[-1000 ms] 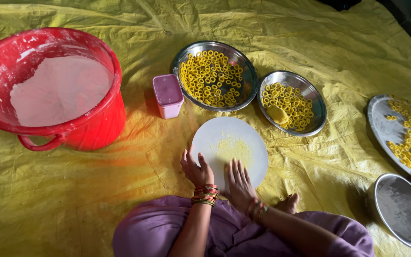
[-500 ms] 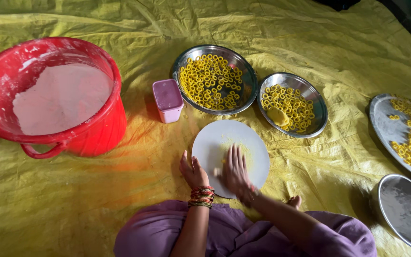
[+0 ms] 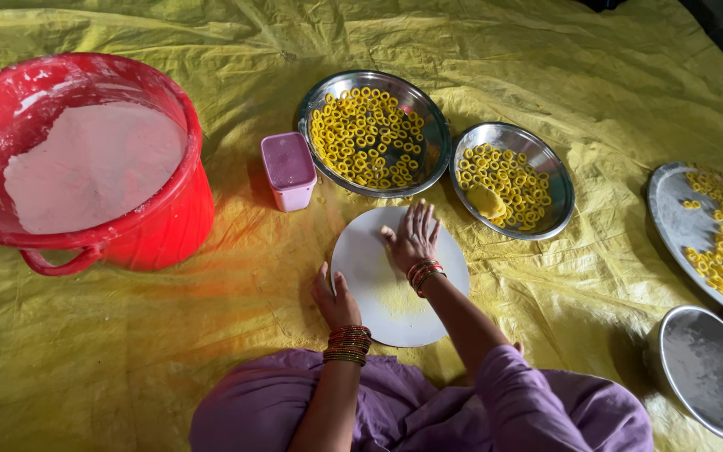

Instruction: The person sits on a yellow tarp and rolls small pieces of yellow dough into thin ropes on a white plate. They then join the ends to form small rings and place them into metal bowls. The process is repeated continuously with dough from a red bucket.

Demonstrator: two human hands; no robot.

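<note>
Round white board (image 3: pixel 370 276) flat on the yellow sheet (image 3: pixel 211 351), directly ahead of the lap. Right hand (image 3: pixel 412 235) palm-down on the board's upper part, fingers spread and flat, gripping nothing; whether any dough sits under the palm cannot be told. Patch of pale yellow flour (image 3: pixel 397 295) on the board just behind that wrist. Left hand (image 3: pixel 335 299) resting at the board's left edge, fingers loosely extended, touching the rim but not closed around it.

Open sheet to the left of the board, between it and the red tub (image 3: pixel 161 226), and more bare sheet to the right, before the tray. Board's far edge close to two steel bowls.

Large steel bowl (image 3: pixel 433 142) beyond the board, holding yellow rings (image 3: pixel 365 134). Smaller steel bowl (image 3: pixel 556 192) just to its right, with more rings and a yellow lump (image 3: pixel 487 201). Small pink square container (image 3: pixel 289 171), lid on, standing just left of the large bowl. Red tub well apart at far left, holding white flour (image 3: pixel 94 163). Flat steel tray (image 3: pixel 679 222) with rings at the right edge; empty-looking steel plate (image 3: pixel 709 372) near it, lower right.
</note>
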